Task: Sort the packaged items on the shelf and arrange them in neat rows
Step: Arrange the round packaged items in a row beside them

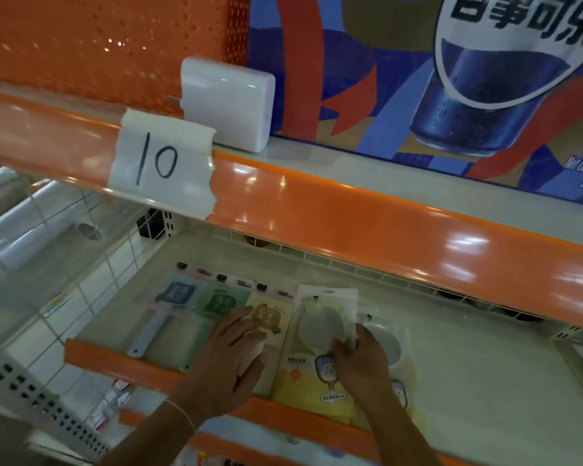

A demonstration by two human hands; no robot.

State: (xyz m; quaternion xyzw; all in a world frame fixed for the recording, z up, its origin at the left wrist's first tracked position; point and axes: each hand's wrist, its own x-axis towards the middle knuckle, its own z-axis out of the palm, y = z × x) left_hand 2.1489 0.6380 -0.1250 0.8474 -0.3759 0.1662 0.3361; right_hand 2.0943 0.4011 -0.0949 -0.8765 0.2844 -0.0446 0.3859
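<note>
Both forearms reach up from the bottom of the frame. Our left hand (231, 351) lies flat, fingers straight, on the yellow packet (266, 319) at lower centre, probably to keep that row from sliding. Our right hand (359, 359) curls round the edge of the clear-windowed sponge pack (320, 317), apparently squaring it against the yellow one. Blue packet (179, 292) and green packet (221, 299) sit side by side to the left on the shelf (485, 381).

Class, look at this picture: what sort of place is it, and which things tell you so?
Probably a shop: orange shelves, a taped tag reading 10, a cola poster, and packets laid in a row under the person's hands.
</note>
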